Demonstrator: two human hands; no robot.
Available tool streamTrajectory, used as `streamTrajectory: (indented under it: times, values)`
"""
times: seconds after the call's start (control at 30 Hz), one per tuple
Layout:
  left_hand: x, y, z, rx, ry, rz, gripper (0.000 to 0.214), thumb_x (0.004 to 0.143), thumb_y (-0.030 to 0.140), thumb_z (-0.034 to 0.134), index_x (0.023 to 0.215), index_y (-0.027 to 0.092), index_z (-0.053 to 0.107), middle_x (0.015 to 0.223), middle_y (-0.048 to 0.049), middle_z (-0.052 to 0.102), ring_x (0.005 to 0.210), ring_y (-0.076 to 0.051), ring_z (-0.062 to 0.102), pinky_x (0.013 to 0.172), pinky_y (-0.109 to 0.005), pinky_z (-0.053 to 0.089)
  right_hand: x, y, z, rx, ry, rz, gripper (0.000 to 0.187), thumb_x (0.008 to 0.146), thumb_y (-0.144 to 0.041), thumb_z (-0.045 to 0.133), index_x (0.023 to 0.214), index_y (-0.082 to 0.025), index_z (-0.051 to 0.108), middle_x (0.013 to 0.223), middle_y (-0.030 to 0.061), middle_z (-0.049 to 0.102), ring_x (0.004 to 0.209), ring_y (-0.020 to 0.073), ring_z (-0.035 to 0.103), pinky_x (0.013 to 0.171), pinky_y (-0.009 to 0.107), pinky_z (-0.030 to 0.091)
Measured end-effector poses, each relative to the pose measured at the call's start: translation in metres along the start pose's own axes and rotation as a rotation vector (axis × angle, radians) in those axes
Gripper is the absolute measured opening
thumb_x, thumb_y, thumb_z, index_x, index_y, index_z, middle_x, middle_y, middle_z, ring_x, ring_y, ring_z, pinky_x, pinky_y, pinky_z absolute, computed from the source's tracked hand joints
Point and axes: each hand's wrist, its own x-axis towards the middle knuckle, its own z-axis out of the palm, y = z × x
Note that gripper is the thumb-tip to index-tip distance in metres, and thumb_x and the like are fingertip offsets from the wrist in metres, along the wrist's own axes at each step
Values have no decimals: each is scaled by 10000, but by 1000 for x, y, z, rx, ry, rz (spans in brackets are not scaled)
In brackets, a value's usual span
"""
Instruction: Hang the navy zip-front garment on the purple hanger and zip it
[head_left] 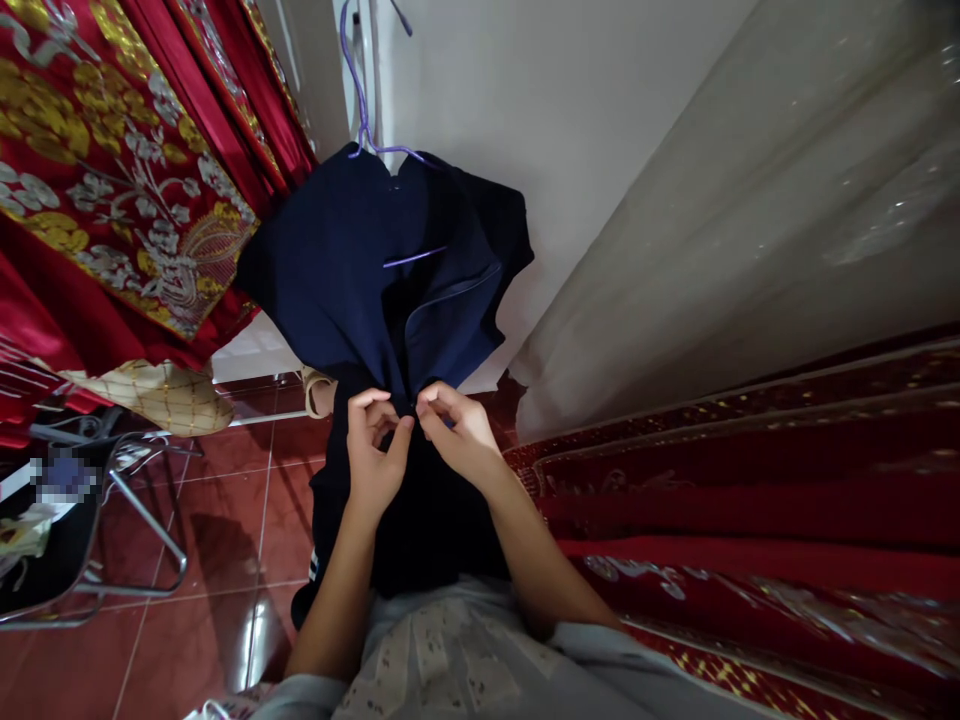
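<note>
hands, left (373, 452) and right (455, 432), pinch dark navy garment (337, 270) on purple hanger (358, 95).

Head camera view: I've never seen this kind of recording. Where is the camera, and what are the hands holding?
There is no machine here. A person works with two bare hands, and the single picture comes from a camera worn on their head, looking forward and down. The left hand and right hand both pinch the front of a navy garment where its open edges meet. It hangs on a purple hanger by a pale wall. Below is a red tiled floor. A metal chair stands at the left, under red-and-gold cloth.
</note>
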Motion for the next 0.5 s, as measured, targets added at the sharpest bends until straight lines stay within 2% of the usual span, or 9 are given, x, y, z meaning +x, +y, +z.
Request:
streamTrajectory:
  times: [0.17, 0.3, 0.4, 0.5]
  values:
    - [1, -1, -11, -32, 22, -57, 358, 948, 264, 697, 1206, 237, 451, 808, 41, 530, 722, -98, 557, 727, -214, 458, 37, 6, -6, -167, -204, -264, 113, 933, -302, 562, 878, -208, 591, 671, -42, 548, 570, 89, 463, 578, 224, 366]
    - [-1, -4, -15, -138, 23, -116, 413, 928, 303, 729, 1209, 250, 430, 817, 39, 536, 728, -100, 550, 722, -213, 445, 68, -13, -16, -330, -310, -453, 119, 932, -261, 542, 845, -197, 592, 648, -45, 521, 548, 78, 430, 582, 232, 352]
    - [-3, -4, -15, -191, 56, -140, 430, 923, 370, 733, 1204, 256, 429, 820, 36, 537, 668, -93, 520, 657, -203, 422, 72, -27, -21, -385, -383, -516, 149, 963, -275, 543, 872, -196, 629, 624, -47, 529, 514, 75, 416, 559, 242, 341]
    - [-2, -2, -15, -184, 101, -124, 424, 921, 414, 735, 1174, 250, 438, 776, 51, 505, 598, -80, 452, 599, -193, 375, 64, -29, -22, -370, -398, -580, 126, 948, -302, 614, 927, -195, 676, 710, -11, 611, 596, 101, 522, 602, 252, 407]
